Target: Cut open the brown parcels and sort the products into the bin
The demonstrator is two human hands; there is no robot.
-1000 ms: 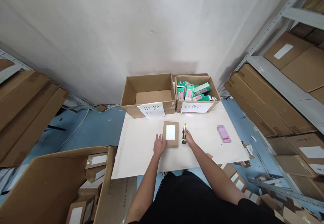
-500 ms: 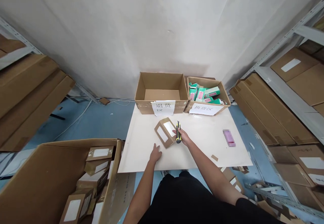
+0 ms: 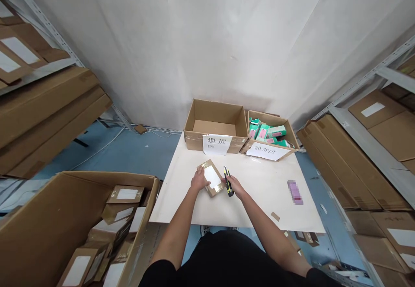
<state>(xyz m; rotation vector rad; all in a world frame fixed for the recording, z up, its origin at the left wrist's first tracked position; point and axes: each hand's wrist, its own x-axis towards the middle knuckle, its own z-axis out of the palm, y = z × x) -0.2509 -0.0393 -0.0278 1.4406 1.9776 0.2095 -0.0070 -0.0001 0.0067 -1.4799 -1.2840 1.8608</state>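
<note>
A small brown cardboard box [image 3: 212, 176] with a white label and shiny tape lies turned at an angle on the white table [image 3: 259, 192]. My left hand [image 3: 199, 180] grips its left side, the thumb at the near edge. In my right hand [image 3: 235, 185] is a black and yellow box cutter [image 3: 228, 182], its tip pointing away from me. The right fingertips reach the box's right edge. Whether the blade is out is too small to tell.
Behind stand an open carton [image 3: 214, 127] with a paper sign and another carton [image 3: 290, 148] holding several green-and-pink boxes. A blurred purple item [image 3: 295, 192] and a cardboard scrap [image 3: 275, 216] lie right. A large carton [image 3: 106, 179] of parcels stands left; shelves flank both sides.
My left hand has gone from pointing beside the box to gripping its left side. The box has turned so one labelled face shows. The box cutter stays in my right hand, tilted differently.
</note>
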